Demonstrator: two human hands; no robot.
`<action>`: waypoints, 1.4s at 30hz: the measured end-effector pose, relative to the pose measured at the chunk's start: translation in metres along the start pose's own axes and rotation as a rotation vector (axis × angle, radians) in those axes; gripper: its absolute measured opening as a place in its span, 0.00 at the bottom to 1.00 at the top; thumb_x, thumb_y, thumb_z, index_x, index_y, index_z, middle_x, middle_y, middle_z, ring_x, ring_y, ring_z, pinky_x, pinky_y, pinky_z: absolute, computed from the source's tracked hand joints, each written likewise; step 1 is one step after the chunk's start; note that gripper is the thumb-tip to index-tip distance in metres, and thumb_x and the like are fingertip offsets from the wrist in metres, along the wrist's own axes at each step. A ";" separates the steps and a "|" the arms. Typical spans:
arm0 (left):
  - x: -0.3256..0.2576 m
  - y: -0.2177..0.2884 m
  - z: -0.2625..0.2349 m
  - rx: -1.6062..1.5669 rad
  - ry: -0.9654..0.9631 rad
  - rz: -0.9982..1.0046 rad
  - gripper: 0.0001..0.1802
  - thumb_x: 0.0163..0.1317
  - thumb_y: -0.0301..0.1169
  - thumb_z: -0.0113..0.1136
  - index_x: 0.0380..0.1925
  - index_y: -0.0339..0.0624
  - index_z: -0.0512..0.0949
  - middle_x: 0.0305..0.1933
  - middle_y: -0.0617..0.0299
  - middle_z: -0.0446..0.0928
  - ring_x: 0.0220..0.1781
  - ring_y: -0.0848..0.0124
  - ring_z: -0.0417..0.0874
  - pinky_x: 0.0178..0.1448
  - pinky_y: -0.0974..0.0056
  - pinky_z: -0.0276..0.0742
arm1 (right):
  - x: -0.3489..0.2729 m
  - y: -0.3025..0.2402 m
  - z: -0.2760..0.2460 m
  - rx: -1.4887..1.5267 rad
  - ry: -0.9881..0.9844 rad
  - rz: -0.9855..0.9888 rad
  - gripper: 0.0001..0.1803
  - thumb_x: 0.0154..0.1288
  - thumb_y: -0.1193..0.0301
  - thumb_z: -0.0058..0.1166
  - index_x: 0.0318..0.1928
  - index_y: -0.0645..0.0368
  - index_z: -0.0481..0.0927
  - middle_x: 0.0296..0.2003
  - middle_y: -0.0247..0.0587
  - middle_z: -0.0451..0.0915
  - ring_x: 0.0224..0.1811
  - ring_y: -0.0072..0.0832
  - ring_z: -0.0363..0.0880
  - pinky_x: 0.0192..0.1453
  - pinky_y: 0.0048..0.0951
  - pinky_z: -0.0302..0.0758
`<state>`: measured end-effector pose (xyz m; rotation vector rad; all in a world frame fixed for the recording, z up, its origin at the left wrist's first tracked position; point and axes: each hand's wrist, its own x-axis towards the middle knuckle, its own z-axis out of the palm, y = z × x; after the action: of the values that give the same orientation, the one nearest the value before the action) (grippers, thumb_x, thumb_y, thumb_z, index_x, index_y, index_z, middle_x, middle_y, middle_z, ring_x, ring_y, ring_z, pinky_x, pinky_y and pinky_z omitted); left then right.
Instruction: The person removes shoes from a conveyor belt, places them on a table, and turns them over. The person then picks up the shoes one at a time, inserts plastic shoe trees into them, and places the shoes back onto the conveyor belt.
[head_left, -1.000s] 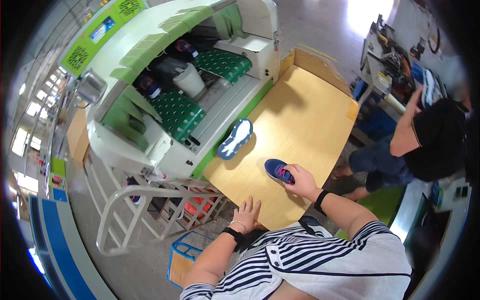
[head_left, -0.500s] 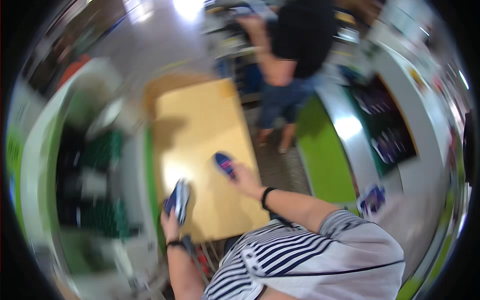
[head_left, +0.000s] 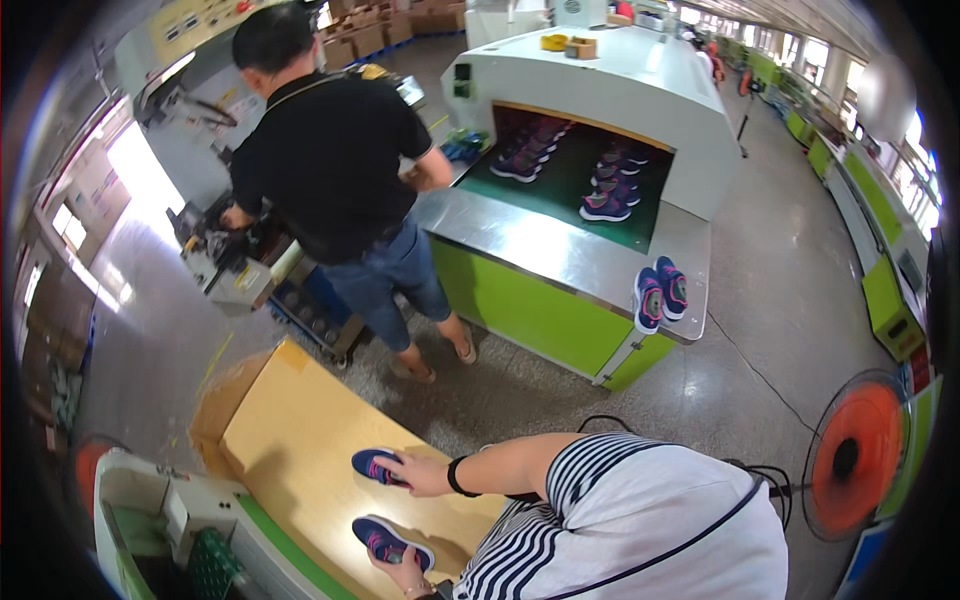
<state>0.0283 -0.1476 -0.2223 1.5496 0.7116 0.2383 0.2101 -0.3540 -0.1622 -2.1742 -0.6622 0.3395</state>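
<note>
A large white tunnel machine (head_left: pixel 640 90) with a green belt (head_left: pixel 560 185) fills the upper middle, carrying several dark blue and pink shoes (head_left: pixel 600 185); its steel ledge (head_left: pixel 560 250) sits on lime-green panels, and 2 more shoes (head_left: pixel 658 292) stand side by side at the ledge's right corner. A person in a black shirt (head_left: pixel 325 150) stands beside it, back turned, bent over a small machine (head_left: pixel 225 260). An orange fan (head_left: pixel 855 455) stands on the floor at right. Below, the wooden tabletop (head_left: pixel 290 440) carries 2 dark blue shoes with pink trim, a little apart. The right hand (head_left: pixel 420 472) lies flat on the far shoe (head_left: pixel 372 466), grip spread over its heel end. The left hand (head_left: pixel 400 570) holds the near shoe (head_left: pixel 385 540) at its end nearest the body, fingers curled around it.
</note>
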 end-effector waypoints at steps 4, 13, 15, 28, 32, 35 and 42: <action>0.000 0.042 -0.063 -0.020 -0.164 -0.233 0.62 0.57 0.67 0.61 0.78 0.38 0.45 0.78 0.36 0.55 0.76 0.50 0.64 0.76 0.41 0.62 | 0.006 -0.013 0.014 0.008 -0.062 -0.078 0.46 0.61 0.74 0.57 0.78 0.44 0.51 0.64 0.67 0.66 0.59 0.61 0.73 0.62 0.51 0.73; -0.021 0.245 -0.053 -0.514 0.860 0.398 0.49 0.54 0.21 0.70 0.73 0.40 0.52 0.69 0.50 0.62 0.67 0.60 0.70 0.69 0.57 0.69 | 0.006 0.010 -0.025 -0.091 -0.050 -0.107 0.50 0.56 0.72 0.63 0.77 0.58 0.50 0.64 0.62 0.67 0.66 0.56 0.69 0.69 0.45 0.69; -0.027 0.250 -0.076 -0.525 0.990 0.440 0.50 0.54 0.21 0.69 0.73 0.41 0.51 0.70 0.49 0.59 0.68 0.59 0.68 0.71 0.57 0.67 | 0.004 -0.001 -0.020 -0.086 -0.110 -0.114 0.50 0.55 0.73 0.64 0.76 0.57 0.51 0.63 0.61 0.68 0.65 0.57 0.69 0.69 0.46 0.69; -0.001 0.221 -0.171 0.009 1.524 0.300 0.48 0.65 0.35 0.65 0.77 0.39 0.47 0.78 0.43 0.45 0.77 0.52 0.56 0.77 0.55 0.58 | 0.032 -0.017 -0.024 0.072 -0.283 -0.042 0.51 0.56 0.73 0.64 0.76 0.55 0.47 0.62 0.62 0.69 0.64 0.53 0.73 0.65 0.42 0.72; -0.042 0.157 -0.096 0.348 1.139 0.442 0.47 0.64 0.28 0.61 0.76 0.37 0.44 0.78 0.43 0.44 0.78 0.52 0.52 0.79 0.47 0.49 | 0.066 -0.108 -0.022 0.437 -0.515 -0.109 0.48 0.56 0.71 0.66 0.72 0.56 0.50 0.58 0.58 0.72 0.62 0.46 0.76 0.65 0.38 0.73; -0.076 0.097 -0.047 0.646 0.616 0.041 0.55 0.55 0.40 0.69 0.77 0.40 0.48 0.79 0.32 0.39 0.80 0.36 0.45 0.78 0.36 0.47 | 0.110 -0.210 0.004 0.470 -0.497 -0.508 0.47 0.55 0.71 0.69 0.71 0.53 0.54 0.58 0.54 0.73 0.62 0.38 0.74 0.67 0.39 0.69; -0.096 0.021 -0.008 0.855 0.070 -0.467 0.65 0.55 0.61 0.65 0.80 0.46 0.36 0.83 0.44 0.27 0.84 0.42 0.28 0.78 0.29 0.33 | 0.235 -0.347 0.133 0.111 -0.221 -1.077 0.44 0.61 0.75 0.61 0.75 0.53 0.55 0.70 0.64 0.63 0.68 0.56 0.68 0.71 0.42 0.69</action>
<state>-0.0452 -0.1942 -0.1759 2.1060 1.3092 -0.4213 0.2253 0.0462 0.0198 -1.4051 -1.7454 0.0249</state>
